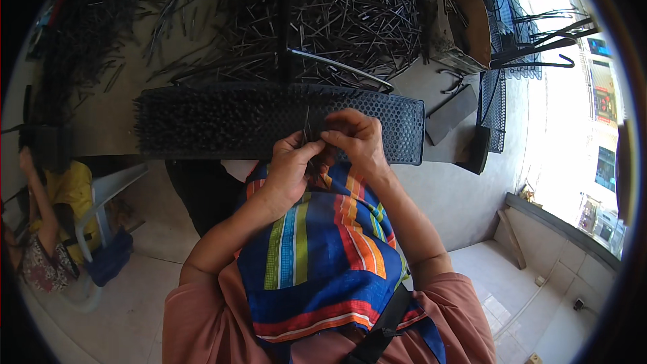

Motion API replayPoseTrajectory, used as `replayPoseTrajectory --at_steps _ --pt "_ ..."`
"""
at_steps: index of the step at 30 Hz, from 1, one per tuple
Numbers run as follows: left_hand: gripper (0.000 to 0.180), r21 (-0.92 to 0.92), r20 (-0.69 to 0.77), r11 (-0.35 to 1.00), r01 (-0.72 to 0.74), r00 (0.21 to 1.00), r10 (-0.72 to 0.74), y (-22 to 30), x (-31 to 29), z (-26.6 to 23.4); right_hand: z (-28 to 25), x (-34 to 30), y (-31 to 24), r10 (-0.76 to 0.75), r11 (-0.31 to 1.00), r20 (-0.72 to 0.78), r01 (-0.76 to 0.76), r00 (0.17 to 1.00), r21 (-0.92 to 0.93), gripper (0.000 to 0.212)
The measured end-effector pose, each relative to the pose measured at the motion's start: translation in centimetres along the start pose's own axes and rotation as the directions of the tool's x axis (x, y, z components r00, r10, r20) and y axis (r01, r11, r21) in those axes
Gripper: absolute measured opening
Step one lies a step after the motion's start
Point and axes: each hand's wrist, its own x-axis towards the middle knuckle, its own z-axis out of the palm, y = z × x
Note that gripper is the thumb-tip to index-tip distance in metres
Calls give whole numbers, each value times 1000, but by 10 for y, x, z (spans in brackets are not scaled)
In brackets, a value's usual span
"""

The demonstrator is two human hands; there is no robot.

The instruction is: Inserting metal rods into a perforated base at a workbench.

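Note:
A long black perforated panel (pixel 397 131) lies across the table's front edge. Dark bristle-like tufts (pixel 195 121) fill its left part densely, while round holes show bare on its right. My left hand (pixel 286 174) is closed in a pinch at the panel's near edge, a thin wire (pixel 307 123) rising from its fingertips. Close beside it, my right hand (pixel 360 140) bends over the panel, thumb and forefinger pressed together. What the right fingers hold, if anything, is too small and shaded to make out. The two hands' fingertips nearly meet.
Behind the panel lies a big heap of thin dark strips (pixel 330 13), more scattered at left. A dark upright post (pixel 286 20) stands before it. At right are a cardboard box (pixel 465 27), a flat dark plate (pixel 451 114) and hanging wire racks (pixel 519 34). Another person (pixel 47 243) sits at far left.

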Motion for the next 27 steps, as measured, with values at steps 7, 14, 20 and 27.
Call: replayPoseTrajectory --at_steps 7,14,20,27 --pt "11 23 -88 998 60 994 -58 -8 7 9 -12 8 12 271 771 -249 -54 930 635 15" --pt "14 97 -49 990 107 993 -103 -6 5 19 -22 26 20 -94 952 -479 220 873 214 12" --pt "13 112 -76 989 100 993 -92 -14 7 20 -27 23 22 -271 963 -370 251 889 -104 14" --pt "11 74 -5 995 65 998 -65 -16 15 16 -29 28 15 -545 748 -153 396 824 -533 14"
